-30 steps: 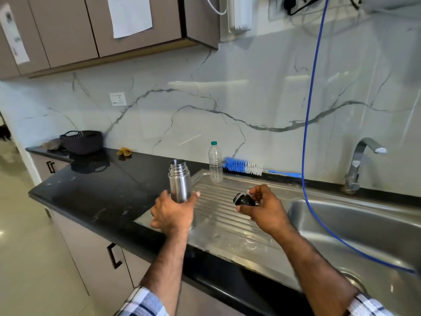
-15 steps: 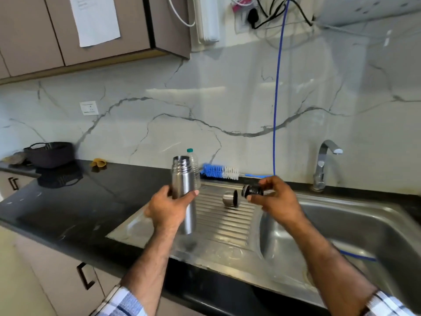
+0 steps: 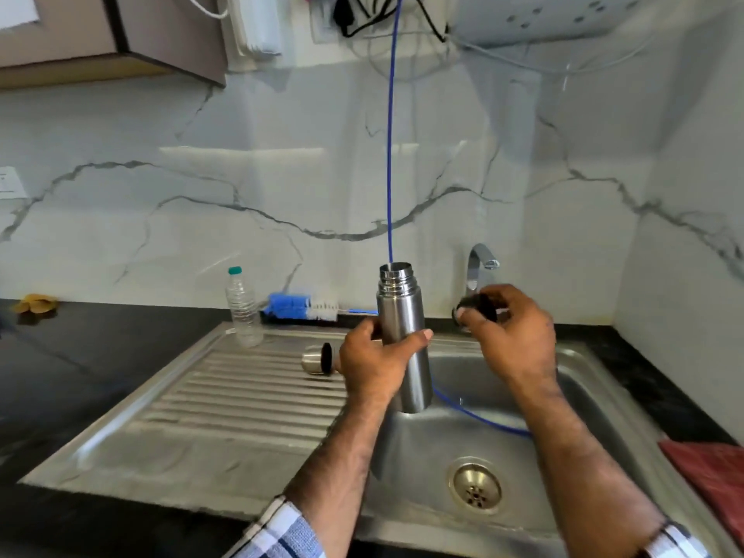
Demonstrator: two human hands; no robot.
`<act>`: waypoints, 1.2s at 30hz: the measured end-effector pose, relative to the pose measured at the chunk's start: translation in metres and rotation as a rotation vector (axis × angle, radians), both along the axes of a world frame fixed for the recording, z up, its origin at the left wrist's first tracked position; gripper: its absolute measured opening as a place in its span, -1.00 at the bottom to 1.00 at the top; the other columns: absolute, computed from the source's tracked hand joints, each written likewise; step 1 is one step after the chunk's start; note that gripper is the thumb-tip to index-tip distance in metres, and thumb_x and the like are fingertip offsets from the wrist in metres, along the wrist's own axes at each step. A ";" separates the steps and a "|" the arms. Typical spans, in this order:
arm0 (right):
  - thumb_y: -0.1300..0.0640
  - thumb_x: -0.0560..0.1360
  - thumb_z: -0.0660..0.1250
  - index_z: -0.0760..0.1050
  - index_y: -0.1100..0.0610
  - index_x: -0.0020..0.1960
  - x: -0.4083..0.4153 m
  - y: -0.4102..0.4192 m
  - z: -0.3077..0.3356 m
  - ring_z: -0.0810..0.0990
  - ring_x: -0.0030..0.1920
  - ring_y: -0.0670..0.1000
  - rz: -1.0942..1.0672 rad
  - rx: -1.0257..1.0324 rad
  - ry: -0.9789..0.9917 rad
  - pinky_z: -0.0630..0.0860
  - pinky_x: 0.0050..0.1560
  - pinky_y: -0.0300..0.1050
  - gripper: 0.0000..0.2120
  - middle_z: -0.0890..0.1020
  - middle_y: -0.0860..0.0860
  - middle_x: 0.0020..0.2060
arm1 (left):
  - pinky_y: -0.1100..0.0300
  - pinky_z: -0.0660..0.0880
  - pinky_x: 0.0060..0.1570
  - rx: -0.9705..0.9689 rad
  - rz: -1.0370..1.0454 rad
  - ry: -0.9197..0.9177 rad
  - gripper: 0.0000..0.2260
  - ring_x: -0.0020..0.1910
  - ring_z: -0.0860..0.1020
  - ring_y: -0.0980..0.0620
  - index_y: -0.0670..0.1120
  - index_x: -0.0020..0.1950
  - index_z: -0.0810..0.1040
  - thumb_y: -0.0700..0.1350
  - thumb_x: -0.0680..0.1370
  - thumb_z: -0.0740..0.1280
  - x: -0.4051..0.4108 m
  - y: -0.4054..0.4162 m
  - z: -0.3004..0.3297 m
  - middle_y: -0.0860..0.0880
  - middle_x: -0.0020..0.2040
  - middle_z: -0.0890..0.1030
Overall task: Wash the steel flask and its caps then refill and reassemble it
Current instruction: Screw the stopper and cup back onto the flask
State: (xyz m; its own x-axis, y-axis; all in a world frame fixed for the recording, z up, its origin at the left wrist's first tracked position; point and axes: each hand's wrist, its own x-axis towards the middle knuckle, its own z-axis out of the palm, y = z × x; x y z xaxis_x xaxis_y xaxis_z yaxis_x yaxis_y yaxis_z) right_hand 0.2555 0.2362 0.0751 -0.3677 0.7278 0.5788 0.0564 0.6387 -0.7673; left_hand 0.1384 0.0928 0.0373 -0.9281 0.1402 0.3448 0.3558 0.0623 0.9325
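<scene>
My left hand point(image 3: 374, 362) grips the open steel flask point(image 3: 402, 316) upright, held in the air over the left edge of the sink basin point(image 3: 463, 432). The flask's mouth is uncovered. My right hand point(image 3: 511, 336) holds a small black inner cap point(image 3: 477, 306) just right of the flask, in front of the tap point(image 3: 479, 267). The steel outer cap point(image 3: 316, 358) lies on its side on the ribbed drainboard point(image 3: 225, 396), just left of my left hand.
A thin blue hose point(image 3: 389, 155) hangs from the wall down into the basin. A clear plastic bottle point(image 3: 242, 308) and a blue-and-white bottle brush point(image 3: 302, 307) stand at the back of the drainboard. A red cloth point(image 3: 712, 473) lies at the right. The drain point(image 3: 477, 485) is at the basin's bottom.
Both hands moved right, carrying the flask from above the drainboard to over the basin. The black cap went with my right hand toward the tap. The view shifted right.
</scene>
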 end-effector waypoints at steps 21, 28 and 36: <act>-0.09 0.51 0.55 0.66 0.02 0.21 -0.025 0.018 -0.015 0.71 -0.08 -0.08 0.100 -0.027 0.055 0.69 -0.01 -0.04 -0.66 0.74 -0.05 -0.01 | 0.03 0.70 -0.03 -0.034 -0.020 -0.031 -0.42 -0.15 0.69 0.21 0.10 -0.04 0.67 0.37 0.07 0.61 -0.006 0.019 -0.033 0.20 -0.14 0.72; 0.07 0.65 0.43 0.49 0.00 0.48 -0.022 -0.001 -0.005 0.68 0.23 0.03 0.350 -0.003 0.404 0.63 0.24 0.07 -0.58 0.68 -0.05 0.23 | 0.11 0.67 -0.02 -0.075 -0.104 -0.032 -0.48 -0.12 0.69 0.26 0.13 -0.06 0.68 0.29 0.09 0.69 0.004 0.028 -0.045 0.23 -0.13 0.73; 0.00 0.58 0.42 0.63 0.01 0.32 -0.021 0.006 -0.009 0.64 0.18 -0.02 0.351 0.217 0.193 0.64 0.11 0.24 -0.68 0.65 -0.14 0.14 | 0.19 0.61 -0.02 -0.177 -0.179 0.053 -0.43 -0.07 0.65 0.27 0.12 -0.01 0.67 0.36 0.11 0.66 0.016 0.034 -0.051 0.23 -0.09 0.71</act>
State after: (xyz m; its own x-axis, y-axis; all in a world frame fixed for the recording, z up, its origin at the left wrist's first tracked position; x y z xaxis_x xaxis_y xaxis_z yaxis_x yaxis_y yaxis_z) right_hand 0.2344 0.2426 0.0665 -0.4409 0.4329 0.7862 -0.3227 0.7409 -0.5889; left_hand 0.1549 0.1265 -0.0140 -0.8643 0.3635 0.3477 0.4239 0.1544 0.8925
